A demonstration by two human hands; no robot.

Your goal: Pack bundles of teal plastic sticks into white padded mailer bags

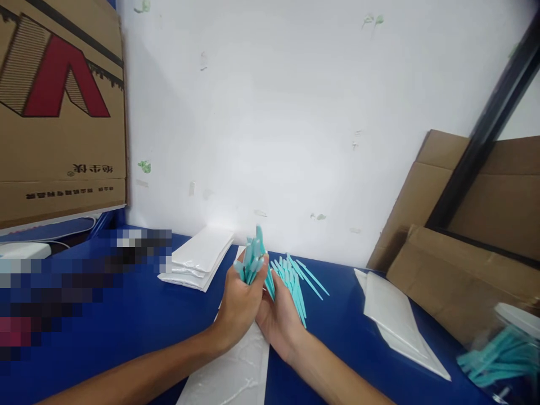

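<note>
My left hand (244,304) is closed around a bunch of teal eyebrow razors (252,260), their pale capped heads pointing up. Pressed against it from the right is my right hand (280,320), its fingers curled, with teal handles (269,283) showing beside its thumb. The lower ends of the bunch are hidden by both hands. A loose pile of the same razors (295,284) lies on the blue table (333,349) just beyond my right hand. Under my hands and forearms lies a white padded envelope (240,371).
A stack of white envelopes (202,250) lies at the back left, and more white envelopes (396,315) lie to the right. A clear tub of teal razors (502,354) stands at the right edge. Cardboard (464,275) leans behind it. A large carton (63,140) stands upper left.
</note>
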